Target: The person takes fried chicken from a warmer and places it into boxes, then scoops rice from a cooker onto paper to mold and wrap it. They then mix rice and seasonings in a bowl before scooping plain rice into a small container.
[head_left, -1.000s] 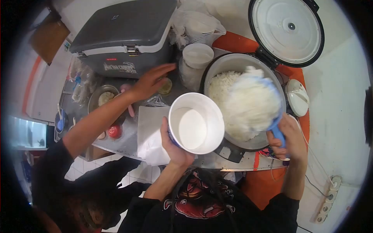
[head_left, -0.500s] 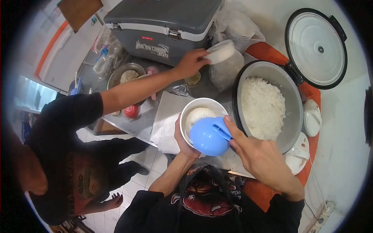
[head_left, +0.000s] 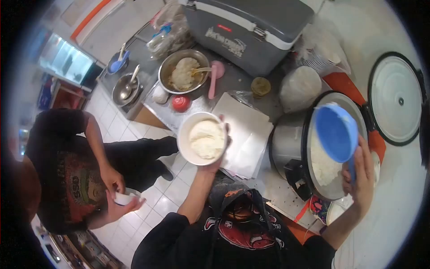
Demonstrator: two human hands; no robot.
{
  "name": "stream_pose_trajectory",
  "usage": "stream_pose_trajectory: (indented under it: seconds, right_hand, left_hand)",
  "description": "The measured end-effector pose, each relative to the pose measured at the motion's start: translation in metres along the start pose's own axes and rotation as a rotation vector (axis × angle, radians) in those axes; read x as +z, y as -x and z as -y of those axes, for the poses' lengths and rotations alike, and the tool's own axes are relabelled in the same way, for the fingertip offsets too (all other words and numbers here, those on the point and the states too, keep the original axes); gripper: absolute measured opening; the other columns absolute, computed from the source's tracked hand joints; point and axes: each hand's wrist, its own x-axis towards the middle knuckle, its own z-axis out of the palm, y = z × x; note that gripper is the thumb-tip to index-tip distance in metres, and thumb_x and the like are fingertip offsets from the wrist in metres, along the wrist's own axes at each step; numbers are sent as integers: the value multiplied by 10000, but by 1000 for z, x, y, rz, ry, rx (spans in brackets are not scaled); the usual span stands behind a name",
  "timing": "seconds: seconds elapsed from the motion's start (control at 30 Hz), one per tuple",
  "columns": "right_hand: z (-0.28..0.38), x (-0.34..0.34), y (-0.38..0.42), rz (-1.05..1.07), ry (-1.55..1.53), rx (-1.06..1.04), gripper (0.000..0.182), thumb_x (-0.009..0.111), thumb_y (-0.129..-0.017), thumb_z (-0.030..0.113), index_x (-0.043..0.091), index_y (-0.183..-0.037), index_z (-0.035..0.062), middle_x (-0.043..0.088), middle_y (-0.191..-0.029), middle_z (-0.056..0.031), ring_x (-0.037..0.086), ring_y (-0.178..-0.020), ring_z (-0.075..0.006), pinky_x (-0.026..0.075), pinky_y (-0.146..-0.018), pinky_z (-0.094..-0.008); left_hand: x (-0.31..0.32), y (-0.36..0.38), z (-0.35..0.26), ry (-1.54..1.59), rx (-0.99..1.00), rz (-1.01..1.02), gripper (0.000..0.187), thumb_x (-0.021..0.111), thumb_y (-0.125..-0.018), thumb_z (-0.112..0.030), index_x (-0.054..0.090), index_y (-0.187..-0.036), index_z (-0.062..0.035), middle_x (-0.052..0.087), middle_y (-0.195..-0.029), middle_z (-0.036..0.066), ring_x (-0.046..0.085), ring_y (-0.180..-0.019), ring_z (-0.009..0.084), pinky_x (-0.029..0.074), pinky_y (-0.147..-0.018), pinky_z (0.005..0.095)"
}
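Observation:
My left hand (head_left: 222, 152) is closed around a white paper bowl (head_left: 182, 145), held above the table's front edge. A mound of white rice (head_left: 207, 139) lies in the bowl. On the right, my right hand (head_left: 362, 172) grips the handle of a blue rice scoop (head_left: 333, 134). Grains cling to the scoop's rim, and it hovers over the open rice cooker (head_left: 286, 139), apart from the bowl. White rice (head_left: 323, 166) shows inside the cooker, partly hidden by the scoop. Beside my left hand lies a stack of white paper sheets (head_left: 242, 130).
At left, a co-worker (head_left: 76, 170) holds a white bowl (head_left: 125, 197). A grey cooler box (head_left: 242, 36) stands at the back. Nearby are a metal bowl with food (head_left: 163, 74), a pink spoon (head_left: 212, 87) and a red ball-shaped item (head_left: 181, 103). The cooker's lid (head_left: 396, 98) stands raised.
My right hand has lifted the scoop off the bowl and carried it right, over the cooker. The bowl has shifted left. The co-worker's arm has withdrawn from the table with a white bowl.

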Motion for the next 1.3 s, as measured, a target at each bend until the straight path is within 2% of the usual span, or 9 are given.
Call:
stream_pose_trajectory:
  seconds: [0.2, 0.3, 0.5, 0.67, 0.83, 0.93, 1.03, 1.13, 1.3]
  right_hand:
    - [-101, -62, -27, 27, 597, 90, 460, 454, -1006, 351, 510, -1317, 17, 647, -938, -151, 620, -692, -226, 489, -655, -346]
    - [-115, -70, -37, 328, 670, 90, 394, 489, -1008, 328, 554, -1267, 38, 624, -800, -101, 598, -631, -164, 478, -568, -320]
    - [-33, -32, -111, -19, 645, -524, 282, 552, -950, 133, 604, -1179, -23, 655, -1084, -212, 654, -962, -325, 494, -837, -371]
    - [0, 6, -265, -11, 689, -691, 301, 570, -891, 79, 607, -1172, -21, 651, -1118, -204, 637, -988, -335, 480, -881, -345]
    - [-133, -69, -540, -53, 1313, -1167, 307, 551, -927, 213, 628, -1177, 53, 616, -1203, -216, 554, -1153, -383, 417, -1012, -455]
    - [-73, -53, -464, 48, 1623, -1298, 269, 572, -848, 152, 626, -1053, -13, 623, -1107, -234, 577, -1070, -390, 429, -987, -467]
    - [-55, -46, -446, -17, 1141, -863, 354, 593, -895, 155, 600, -1184, -49, 640, -1123, -235, 597, -1080, -368, 461, -948, -451]
    - [-40, -65, -486, 215, 1010, -537, 377, 615, -922, 295, 634, -1154, -2, 666, -897, -109, 615, -634, -192, 456, -508, -305]
    - [-4, -57, -432, 34, 593, -488, 364, 583, -948, 372, 661, -1080, 42, 583, -723, -9, 495, -503, -80, 320, -400, -239]
  left_hand:
    - [17, 64, -96, -74, 554, 61, 760, 625, -859, -330, 311, -1472, -8, 317, -1523, 210, 322, -1393, 371, 295, -1123, 538]
    - [23, 99, -133, -52, 742, 50, 782, 640, -846, -234, 265, -1491, -1, 280, -1549, 195, 277, -1422, 378, 264, -1143, 536]
    - [44, 144, -155, -178, 894, 216, 727, 592, -898, -232, 254, -1496, 4, 269, -1557, 193, 218, -1448, 382, 228, -1174, 537]
    - [57, 161, -144, -249, 990, 204, 730, 573, -907, -236, 230, -1507, -1, 253, -1567, 189, 209, -1451, 385, 205, -1185, 535]
    - [56, 182, -136, -280, 1101, 254, 804, 586, -849, -260, 216, -1512, 2, 206, -1581, 196, 178, -1459, 388, 165, -1194, 540]
    - [50, 195, -130, -117, 1127, 239, 762, 576, -865, -353, 295, -1483, -7, 285, -1540, 218, 231, -1437, 402, 172, -1186, 577]
    - [52, 201, -124, -72, 1279, 7, 675, 488, -917, -512, 413, -1431, -82, 396, -1486, 184, 332, -1383, 417, 228, -1151, 622]
    - [50, 199, -119, -201, 1305, 29, 709, 493, -905, -553, 386, -1452, -115, 381, -1497, 164, 359, -1362, 427, 286, -1126, 618]
    - [47, 201, -121, -267, 1321, 69, 729, 535, -899, -536, 365, -1458, -100, 365, -1493, 191, 347, -1368, 429, 349, -1105, 589]
